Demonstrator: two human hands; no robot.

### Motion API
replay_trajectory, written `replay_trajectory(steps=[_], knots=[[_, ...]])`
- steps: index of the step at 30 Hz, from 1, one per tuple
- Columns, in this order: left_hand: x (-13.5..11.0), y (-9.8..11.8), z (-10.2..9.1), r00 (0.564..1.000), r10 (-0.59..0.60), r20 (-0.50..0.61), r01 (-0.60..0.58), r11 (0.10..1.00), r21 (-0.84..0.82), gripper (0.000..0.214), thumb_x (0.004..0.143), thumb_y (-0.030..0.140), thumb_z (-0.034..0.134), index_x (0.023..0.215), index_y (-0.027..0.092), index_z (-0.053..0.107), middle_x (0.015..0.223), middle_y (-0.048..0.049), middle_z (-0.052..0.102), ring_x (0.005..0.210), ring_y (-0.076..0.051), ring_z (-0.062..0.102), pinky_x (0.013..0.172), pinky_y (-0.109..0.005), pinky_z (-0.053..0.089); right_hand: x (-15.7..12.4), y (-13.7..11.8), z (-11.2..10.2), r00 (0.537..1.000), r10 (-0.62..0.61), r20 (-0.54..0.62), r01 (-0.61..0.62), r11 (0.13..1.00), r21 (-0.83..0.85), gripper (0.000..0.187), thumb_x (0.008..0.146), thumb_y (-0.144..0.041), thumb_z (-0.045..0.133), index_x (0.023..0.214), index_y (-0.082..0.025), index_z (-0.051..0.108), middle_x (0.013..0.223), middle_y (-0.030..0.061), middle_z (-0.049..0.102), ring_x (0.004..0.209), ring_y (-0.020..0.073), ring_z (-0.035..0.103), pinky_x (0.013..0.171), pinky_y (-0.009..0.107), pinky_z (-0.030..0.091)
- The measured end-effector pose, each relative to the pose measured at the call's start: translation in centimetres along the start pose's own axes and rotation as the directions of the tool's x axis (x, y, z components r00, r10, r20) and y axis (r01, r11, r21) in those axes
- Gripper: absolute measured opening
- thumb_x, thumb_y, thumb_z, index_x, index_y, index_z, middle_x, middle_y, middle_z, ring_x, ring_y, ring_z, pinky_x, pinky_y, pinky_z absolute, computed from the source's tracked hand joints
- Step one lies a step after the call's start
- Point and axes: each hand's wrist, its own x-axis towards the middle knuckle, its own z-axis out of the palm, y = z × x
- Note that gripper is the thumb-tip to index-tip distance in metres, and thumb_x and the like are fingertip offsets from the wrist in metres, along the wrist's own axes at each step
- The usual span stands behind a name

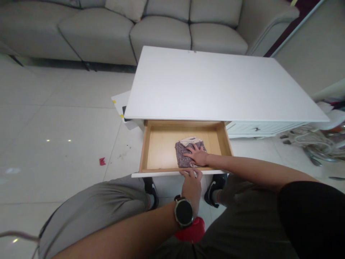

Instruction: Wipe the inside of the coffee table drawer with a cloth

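A wooden drawer [159, 151] is pulled out from beneath the white tabletop. Inside it, right of its middle, lies a folded purple-grey patterned cloth [182, 158] with a pale lace-like part on top. My right hand [198, 156] rests flat on this cloth, fingers spread. Over the top edge of the white drawer front [159, 175] curl the fingers of my left hand [192, 185], which has a round dark watch on its wrist. The left thumb and the outer face of the drawer front are mostly hidden.
The white coffee table [221, 86] stands before a grey sofa [161, 34]. A second drawer [256, 128] is closed on the right. My knees flank the open drawer. Cables [309, 142] lie on the floor at right, a red scrap [102, 161] at left.
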Motion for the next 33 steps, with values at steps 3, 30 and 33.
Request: replay_trajectory(steps=[3,30,33], knots=[[0.0,0.0,0.1,1.0,-0.005,0.0,0.005,0.999,0.038,0.04,0.1,0.017,0.042,0.125,0.019,0.073,0.132,-0.0136,0.058,0.113,-0.035,0.059,0.091,-0.058,0.052,3.0,-3.3,-1.6,0.999,-0.042,0.013,0.042,0.999,-0.004,0.069,0.093,-0.047,0.06,0.157,-0.044,0.035,0.168,0.0118,0.02,0.148,0.0551,0.013,0.101,0.083,0.028],[-0.4,1.1,3.2,0.985,-0.141,-0.098,0.113,0.962,-0.247,0.047,0.1,0.027,0.049,0.144,0.014,0.059,0.142,-0.016,0.059,0.14,-0.038,0.045,0.112,-0.061,0.042,15.9,-9.9,-11.2,0.851,0.332,-0.407,0.119,0.632,0.765,0.06,0.093,-0.02,0.042,0.153,-0.017,0.036,0.141,0.0126,0.058,0.121,0.0215,0.06,0.105,0.037,0.05],[-0.5,1.2,3.7,0.994,-0.097,-0.054,0.078,0.955,-0.285,0.044,0.102,0.026,0.043,0.141,0.023,0.063,0.141,-0.0105,0.062,0.14,-0.035,0.045,0.113,-0.064,0.041,15.2,-14.0,-10.4,0.866,0.195,-0.461,0.189,0.726,0.661,0.064,0.088,-0.021,0.053,0.151,-0.022,0.041,0.142,0.0097,0.053,0.127,0.0221,0.055,0.109,0.038,0.047]])
